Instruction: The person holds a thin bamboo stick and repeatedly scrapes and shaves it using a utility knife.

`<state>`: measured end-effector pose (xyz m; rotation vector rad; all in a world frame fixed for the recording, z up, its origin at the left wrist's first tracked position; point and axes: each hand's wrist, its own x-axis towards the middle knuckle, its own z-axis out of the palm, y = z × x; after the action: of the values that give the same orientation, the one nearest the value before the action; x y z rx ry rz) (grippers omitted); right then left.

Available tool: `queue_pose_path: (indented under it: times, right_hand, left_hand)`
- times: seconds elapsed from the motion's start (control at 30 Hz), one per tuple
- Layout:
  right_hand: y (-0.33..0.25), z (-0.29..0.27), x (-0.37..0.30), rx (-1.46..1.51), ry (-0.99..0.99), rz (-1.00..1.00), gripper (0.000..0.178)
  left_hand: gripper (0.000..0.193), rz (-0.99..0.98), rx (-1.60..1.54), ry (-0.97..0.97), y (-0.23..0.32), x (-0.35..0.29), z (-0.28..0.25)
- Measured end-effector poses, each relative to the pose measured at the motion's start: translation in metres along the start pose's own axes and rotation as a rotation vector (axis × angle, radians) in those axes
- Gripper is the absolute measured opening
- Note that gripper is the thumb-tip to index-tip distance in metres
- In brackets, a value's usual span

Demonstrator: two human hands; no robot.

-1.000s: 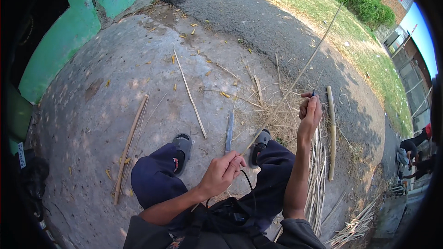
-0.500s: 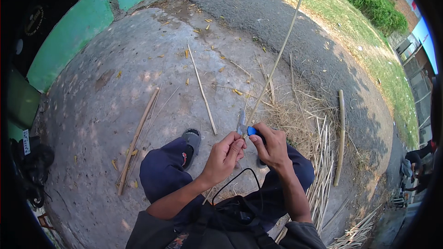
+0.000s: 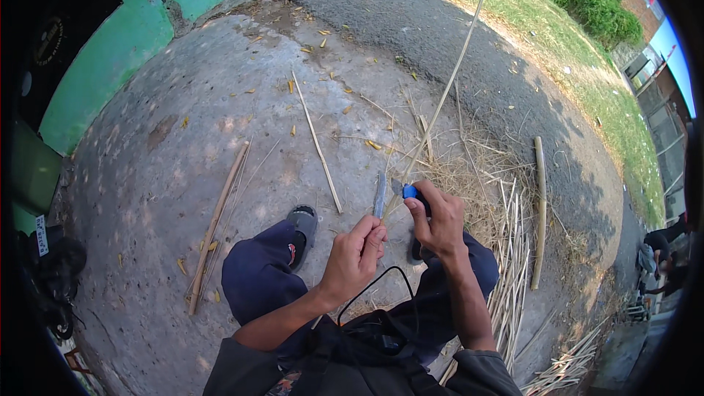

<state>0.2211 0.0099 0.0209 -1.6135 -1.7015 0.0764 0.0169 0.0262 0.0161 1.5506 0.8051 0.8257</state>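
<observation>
Should too much force be put on the small blade (image 3: 397, 187), the long thin strip (image 3: 449, 95) could be nicked too deeply or slipped past, and the left hand (image 3: 353, 257) could be cut, since its fingers are placed just below the edge. Near its lower end the strip is pinched in the left grip, thumb against fingers, with most of its length extended forward and rightward. In the right hand (image 3: 442, 221) the blue handle (image 3: 410, 191) is clasped by a curled grip, the strip being situated just to its left; whether blade and strip are touching cannot be told.
</observation>
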Motion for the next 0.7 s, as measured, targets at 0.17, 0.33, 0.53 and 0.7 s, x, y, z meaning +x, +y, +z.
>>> queue_pose_path:
  times: [0.17,0.33,0.53,0.7]
  right_hand:
    - [0.03,-0.019,0.015,-0.06,0.132,0.099,0.024]
    - [0.065,-0.04,0.036,-0.109,0.334,0.181,0.029]
    - [0.092,-0.051,0.044,-0.196,0.385,0.252,0.033]
    - [0.128,-0.069,0.044,-0.192,0.486,0.292,0.037]
  left_hand:
    - [0.014,0.027,0.035,-0.079,-0.002,-0.013,0.007]
    - [0.012,0.057,0.103,-0.137,-0.002,-0.021,0.011]
    - [0.013,0.102,0.125,-0.118,0.001,-0.025,0.011]
    - [0.014,0.121,0.194,-0.19,0.002,-0.031,0.008]
